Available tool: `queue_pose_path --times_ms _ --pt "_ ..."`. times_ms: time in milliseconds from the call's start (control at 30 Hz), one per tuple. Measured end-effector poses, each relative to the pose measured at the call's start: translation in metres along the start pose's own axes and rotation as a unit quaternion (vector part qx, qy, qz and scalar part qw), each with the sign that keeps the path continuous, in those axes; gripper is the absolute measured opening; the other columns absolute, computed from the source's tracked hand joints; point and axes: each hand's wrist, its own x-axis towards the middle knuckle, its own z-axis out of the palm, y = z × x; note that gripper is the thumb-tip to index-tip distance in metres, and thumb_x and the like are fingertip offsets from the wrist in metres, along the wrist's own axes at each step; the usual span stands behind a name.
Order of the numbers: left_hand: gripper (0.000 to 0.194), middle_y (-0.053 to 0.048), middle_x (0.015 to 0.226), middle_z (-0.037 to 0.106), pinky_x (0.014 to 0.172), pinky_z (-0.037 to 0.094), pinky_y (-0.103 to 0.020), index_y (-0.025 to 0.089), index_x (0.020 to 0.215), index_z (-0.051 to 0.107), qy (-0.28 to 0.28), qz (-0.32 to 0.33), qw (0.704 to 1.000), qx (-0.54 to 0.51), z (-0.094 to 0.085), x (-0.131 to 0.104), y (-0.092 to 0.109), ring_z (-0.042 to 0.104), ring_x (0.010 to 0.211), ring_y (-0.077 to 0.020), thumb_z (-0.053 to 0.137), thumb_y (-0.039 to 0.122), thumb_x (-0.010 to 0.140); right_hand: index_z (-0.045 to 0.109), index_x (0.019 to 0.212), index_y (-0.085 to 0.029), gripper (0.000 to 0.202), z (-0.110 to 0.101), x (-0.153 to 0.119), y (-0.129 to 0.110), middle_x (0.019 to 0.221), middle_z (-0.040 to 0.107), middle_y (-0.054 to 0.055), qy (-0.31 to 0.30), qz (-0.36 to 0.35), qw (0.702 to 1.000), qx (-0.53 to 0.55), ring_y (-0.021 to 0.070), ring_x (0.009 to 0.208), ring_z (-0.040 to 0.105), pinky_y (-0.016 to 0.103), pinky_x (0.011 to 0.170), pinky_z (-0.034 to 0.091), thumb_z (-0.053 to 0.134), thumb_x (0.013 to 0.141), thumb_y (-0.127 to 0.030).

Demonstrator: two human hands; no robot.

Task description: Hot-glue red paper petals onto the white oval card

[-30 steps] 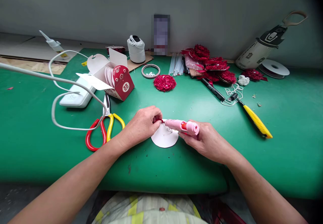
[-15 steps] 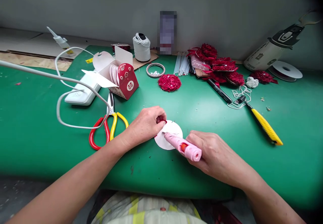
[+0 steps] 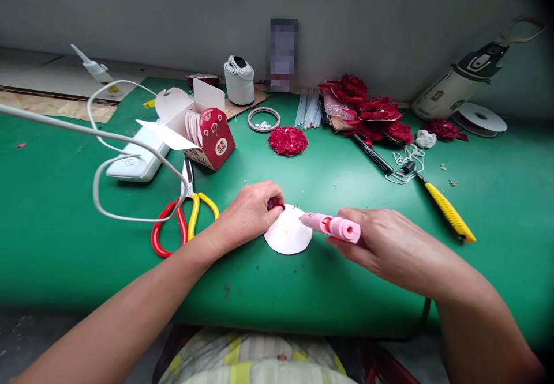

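Observation:
A round white paper disc point(image 3: 289, 237) lies on the green mat, with faint marks near its middle. My left hand point(image 3: 257, 208) is closed at the disc's upper left edge, pinching a bit of dark red ribbon point(image 3: 283, 207); most of the ribbon is hidden under the fingers. In my right hand point(image 3: 381, 243) is a pink glue gun point(image 3: 331, 225), its nozzle pointing left over the disc's right edge. Whether the tip touches the paper I cannot tell.
Left of the disc lie red-and-yellow-handled pliers point(image 3: 186, 217), a white power bank point(image 3: 138, 156) with a looping cable, and a red box point(image 3: 216, 145) of discs. Behind are a red rosette point(image 3: 288, 141), a tape roll point(image 3: 264, 120) and glue sticks point(image 3: 308, 109). A yellow cutter point(image 3: 450, 211) lies right.
My right hand has moved the glue gun right and slightly up, from the disc's middle to its right edge. My left hand keeps its hold at the disc's edge.

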Motion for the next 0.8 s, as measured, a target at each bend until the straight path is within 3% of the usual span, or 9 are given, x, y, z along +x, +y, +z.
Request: queue_pose_path --times_ms 167,267,333,400,467,533,633,700,800 --pt "0.008 0.0 0.074 0.059 0.062 0.039 -0.025 0.016 0.075 0.062 -0.004 0.005 1.0 0.005 0.001 0.0 -0.002 0.054 0.066 -0.012 0.056 0.012 0.076 0.049 0.072 -0.024 0.027 -0.017 -0.004 0.007 0.058 0.053 -0.003 -0.031 -0.032 0.999 -0.005 0.0137 0.047 0.043 0.029 0.047 0.028 0.048 0.095 -0.038" --pt "0.008 0.0 0.076 0.059 0.062 0.039 -0.025 0.016 0.076 0.063 -0.011 0.005 1.0 0.01 0.001 0.0 -0.003 0.054 0.067 -0.0126 0.056 0.012 0.076 0.068 0.098 -0.026 0.022 -0.03 -0.005 0.019 0.082 0.069 0.003 -0.041 -0.056 0.992 0.108 0.0172 0.066 0.061 0.028 0.058 0.045 0.048 0.096 -0.036" --pt "0.008 -0.001 0.077 0.059 0.063 0.04 -0.026 0.017 0.077 0.063 -0.019 0.006 1.0 0.016 0.001 0.0 -0.003 0.054 0.068 -0.0131 0.056 0.013 0.076 0.067 0.12 -0.028 0.031 -0.036 -0.006 0.029 0.106 0.071 0.006 -0.043 -0.073 0.974 0.21 0.0223 0.09 0.066 0.03 0.072 0.052 0.049 0.096 -0.037" --pt "0.008 -0.001 0.078 0.059 0.064 0.04 -0.026 0.017 0.077 0.063 -0.025 0.008 0.999 0.019 0.0 0.0 -0.003 0.055 0.069 -0.0137 0.055 0.013 0.077 0.065 0.127 -0.028 0.037 -0.036 -0.008 0.04 0.112 0.071 0.007 -0.033 -0.053 0.958 0.281 0.0233 0.092 0.066 0.031 0.073 0.054 0.053 0.094 -0.038" --pt "0.009 -0.001 0.079 0.059 0.064 0.041 -0.026 0.017 0.078 0.063 -0.028 0.009 0.999 0.019 0.0 0.0 -0.003 0.055 0.07 -0.0141 0.055 0.014 0.077 0.07 0.12 -0.024 0.036 -0.03 -0.009 0.052 0.098 0.074 0.007 0.021 0.022 0.941 0.336 0.0162 0.067 0.063 0.026 0.054 0.051 0.059 0.09 -0.041" --pt "0.009 -0.002 0.079 0.058 0.065 0.041 -0.027 0.017 0.08 0.063 -0.03 0.011 0.999 0.02 0.0 -0.001 -0.003 0.055 0.07 -0.0144 0.055 0.014 0.078 0.071 0.115 -0.02 0.041 -0.019 -0.007 0.065 0.086 0.072 0.008 0.078 0.104 0.9 0.416 0.0118 0.054 0.054 0.021 0.038 0.039 0.067 0.084 -0.045" --pt "0.01 -0.002 0.08 0.058 0.066 0.041 -0.028 0.017 0.08 0.062 -0.036 0.017 0.999 0.021 0.0 -0.002 -0.003 0.055 0.071 -0.0151 0.054 0.014 0.078 0.075 0.091 -0.012 0.039 -0.003 0.004 0.081 0.075 0.069 0.009 0.182 0.196 0.811 0.52 0.0125 0.054 0.055 0.018 0.033 0.032 0.08 0.069 -0.045" --pt "0.01 -0.003 0.081 0.058 0.067 0.042 -0.028 0.017 0.08 0.062 -0.039 0.02 0.999 0.02 -0.001 -0.003 -0.002 0.055 0.073 -0.0155 0.053 0.014 0.079 0.072 0.078 -0.012 0.039 0.004 0.017 0.09 0.075 0.069 0.009 0.265 0.218 0.778 0.526 0.012 0.054 0.056 0.018 0.034 0.035 0.079 0.067 -0.049" --pt "0.01 -0.003 0.081 0.058 0.067 0.041 -0.028 0.017 0.08 0.062 -0.039 0.019 0.999 0.017 -0.003 -0.003 -0.002 0.055 0.073 -0.0156 0.052 0.014 0.079 0.065 0.076 -0.016 0.041 0.006 0.036 0.096 0.073 0.068 0.005 0.384 0.228 0.73 0.517 0.0098 0.05 0.056 0.02 0.04 0.043 0.073 0.068 -0.056"
